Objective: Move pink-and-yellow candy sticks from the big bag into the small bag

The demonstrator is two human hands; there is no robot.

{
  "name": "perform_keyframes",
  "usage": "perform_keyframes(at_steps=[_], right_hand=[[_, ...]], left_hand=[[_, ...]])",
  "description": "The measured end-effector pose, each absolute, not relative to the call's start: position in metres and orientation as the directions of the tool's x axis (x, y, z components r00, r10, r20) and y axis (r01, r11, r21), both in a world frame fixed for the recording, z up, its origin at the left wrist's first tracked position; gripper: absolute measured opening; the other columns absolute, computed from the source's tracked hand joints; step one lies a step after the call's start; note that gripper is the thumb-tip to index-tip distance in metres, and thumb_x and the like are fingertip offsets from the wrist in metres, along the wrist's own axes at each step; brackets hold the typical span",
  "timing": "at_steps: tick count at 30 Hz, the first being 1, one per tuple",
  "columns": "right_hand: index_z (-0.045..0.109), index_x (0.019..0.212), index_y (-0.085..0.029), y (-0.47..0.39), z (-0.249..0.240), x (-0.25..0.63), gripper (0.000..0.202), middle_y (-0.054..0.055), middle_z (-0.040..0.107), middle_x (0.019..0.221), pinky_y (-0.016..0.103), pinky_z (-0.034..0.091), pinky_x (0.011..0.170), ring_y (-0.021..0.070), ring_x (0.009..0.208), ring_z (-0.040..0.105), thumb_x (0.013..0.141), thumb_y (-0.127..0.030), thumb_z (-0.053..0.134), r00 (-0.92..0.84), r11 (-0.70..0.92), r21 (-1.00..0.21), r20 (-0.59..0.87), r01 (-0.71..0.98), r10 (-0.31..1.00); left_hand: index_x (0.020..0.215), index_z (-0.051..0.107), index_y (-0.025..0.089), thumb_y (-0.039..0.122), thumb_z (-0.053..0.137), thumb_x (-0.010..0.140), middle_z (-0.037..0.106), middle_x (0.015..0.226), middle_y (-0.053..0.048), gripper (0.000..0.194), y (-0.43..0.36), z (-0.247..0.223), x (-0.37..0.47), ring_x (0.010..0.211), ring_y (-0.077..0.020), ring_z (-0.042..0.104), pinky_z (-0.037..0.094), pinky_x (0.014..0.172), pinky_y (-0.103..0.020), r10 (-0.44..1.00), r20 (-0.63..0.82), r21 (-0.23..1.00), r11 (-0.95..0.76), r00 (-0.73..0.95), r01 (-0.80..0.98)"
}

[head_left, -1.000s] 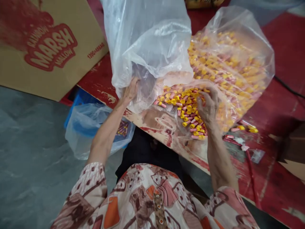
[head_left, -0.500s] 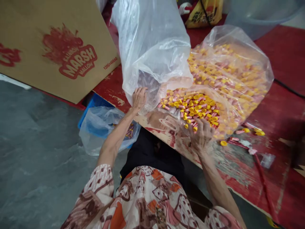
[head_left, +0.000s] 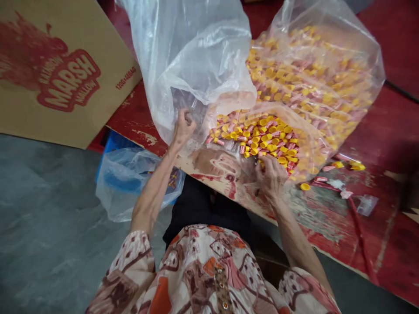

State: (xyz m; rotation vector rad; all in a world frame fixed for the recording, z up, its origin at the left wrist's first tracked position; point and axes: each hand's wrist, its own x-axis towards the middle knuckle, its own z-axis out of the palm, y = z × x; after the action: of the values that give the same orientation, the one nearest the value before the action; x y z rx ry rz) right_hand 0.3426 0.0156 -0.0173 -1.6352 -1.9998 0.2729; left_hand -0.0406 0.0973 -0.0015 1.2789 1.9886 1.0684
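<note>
My left hand (head_left: 183,127) is at the mouth of a whitish plastic bag (head_left: 196,52), its fingers curled together beside clear pieces (head_left: 188,102) inside; what it pinches, if anything, is too small to name. My right hand (head_left: 272,178) rests at the near edge of a heap of pink pieces with yellow caps (head_left: 268,137), fingers bent and closed at the tips; what lies between them is hidden. The heap spills from the mouth of a big clear bag (head_left: 343,83) full of the same pieces.
A cardboard box (head_left: 108,43) stands at the left on the red worn table (head_left: 399,174). Below the table edge, a blue basket (head_left: 122,179) is lined with a clear bag. Loose capped pieces (head_left: 356,166), a small clear packet (head_left: 367,204) and a red strip (head_left: 360,235) lie at the right.
The view has shifted closer to the table. My left hand's fingers have curled inward from a more extended pose. My right hand's fingers have drawn together at the heap's edge.
</note>
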Motion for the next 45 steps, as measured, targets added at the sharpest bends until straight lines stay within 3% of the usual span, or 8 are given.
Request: perform_keyframes(at_steps=[6,9,14,21,27,33,39,45], right_hand=[[0.071,0.11,-0.027,0.012,0.024,0.299,0.03,0.001,0.074,0.094,0.034,0.061,0.073,0.0187,0.073,0.069,0.101,-0.056,0.075,-0.011,0.076,-0.984,0.076,0.159,0.997],[0.071,0.103,-0.027,-0.001,0.037,0.273,0.04,-0.002,0.071,0.088,0.031,0.059,0.066,0.0158,0.067,0.064,0.094,-0.063,0.087,-0.209,-0.064,-0.989,-0.036,-0.13,0.977],[0.075,0.109,-0.028,-0.011,0.045,0.266,0.057,0.0,0.073,0.1,0.027,0.057,0.062,0.0152,0.074,0.065,0.083,-0.072,0.1,-0.387,-0.259,-0.949,-0.175,-0.178,0.906],[0.074,0.103,-0.024,0.002,0.051,0.251,0.077,0.007,0.074,0.107,0.028,0.057,0.061,0.0198,0.085,0.068,0.09,-0.101,0.074,-0.353,-0.512,-0.793,-0.399,-0.331,0.846],[0.074,0.103,-0.023,-0.014,0.048,0.228,0.082,0.007,0.074,0.106,0.025,0.05,0.056,0.0155,0.076,0.061,0.088,-0.104,0.072,-0.292,-0.482,-0.824,-0.402,-0.298,0.868],[0.073,0.111,-0.026,-0.009,0.01,0.243,0.059,0.008,0.077,0.112,0.038,0.063,0.089,0.0218,0.091,0.067,0.119,-0.075,0.041,0.063,-0.059,-0.995,-0.054,0.078,0.997],[0.072,0.13,-0.022,0.003,-0.048,0.278,0.033,0.014,0.078,0.125,0.042,0.058,0.104,0.0287,0.115,0.072,0.115,-0.026,0.043,0.078,0.13,-0.742,0.238,0.658,0.968],[0.069,0.153,-0.02,0.003,-0.045,0.273,0.046,0.017,0.075,0.133,0.038,0.056,0.092,0.0302,0.109,0.073,0.113,-0.019,0.046,-0.01,0.107,-0.553,0.175,0.827,0.984]], left_hand=[[0.123,0.059,0.022,0.045,0.088,0.099,0.078,0.096,-0.002,0.045,0.015,0.025,0.019,0.089,-0.0212,0.084,0.067,0.083,-0.033,0.972,-0.218,0.964,0.201,-0.087,-0.172],[0.122,0.064,0.02,0.056,0.1,0.09,0.083,0.104,-0.006,0.06,-0.016,0.031,0.047,0.099,-0.0252,0.088,0.07,0.092,-0.037,0.971,-0.216,0.906,0.238,0.103,-0.349],[0.118,0.071,0.02,0.064,0.107,0.082,0.086,0.103,-0.004,0.067,-0.05,0.034,0.069,0.09,-0.0202,0.086,0.071,0.087,-0.031,0.972,-0.215,0.859,0.234,0.095,-0.455],[0.119,0.07,0.02,0.07,0.101,0.087,0.086,0.11,-0.007,0.067,-0.08,0.034,0.109,0.082,-0.0184,0.084,0.071,0.085,-0.034,0.979,-0.177,0.886,0.205,0.105,-0.416],[0.117,0.065,0.021,0.076,0.092,0.095,0.081,0.092,-0.002,0.065,-0.097,0.031,0.115,0.077,-0.0177,0.082,0.069,0.079,-0.03,0.988,-0.144,0.938,0.154,0.058,-0.312],[0.113,0.066,0.022,0.08,0.093,0.091,0.08,0.092,-0.003,0.068,-0.084,0.027,0.093,0.074,-0.0162,0.078,0.068,0.077,-0.031,0.985,-0.171,0.96,0.171,0.018,-0.221],[0.114,0.069,0.023,0.073,0.08,0.103,0.07,0.081,0.001,0.052,-0.058,0.019,0.062,0.072,-0.0159,0.07,0.061,0.073,-0.029,0.99,-0.063,0.984,0.084,-0.128,0.159],[0.099,0.065,0.024,0.044,0.072,0.111,0.076,0.104,-0.01,0.024,-0.041,0.0,0.06,0.099,-0.0253,0.075,0.063,0.094,-0.039,0.989,0.12,0.713,-0.025,-0.088,0.7]])
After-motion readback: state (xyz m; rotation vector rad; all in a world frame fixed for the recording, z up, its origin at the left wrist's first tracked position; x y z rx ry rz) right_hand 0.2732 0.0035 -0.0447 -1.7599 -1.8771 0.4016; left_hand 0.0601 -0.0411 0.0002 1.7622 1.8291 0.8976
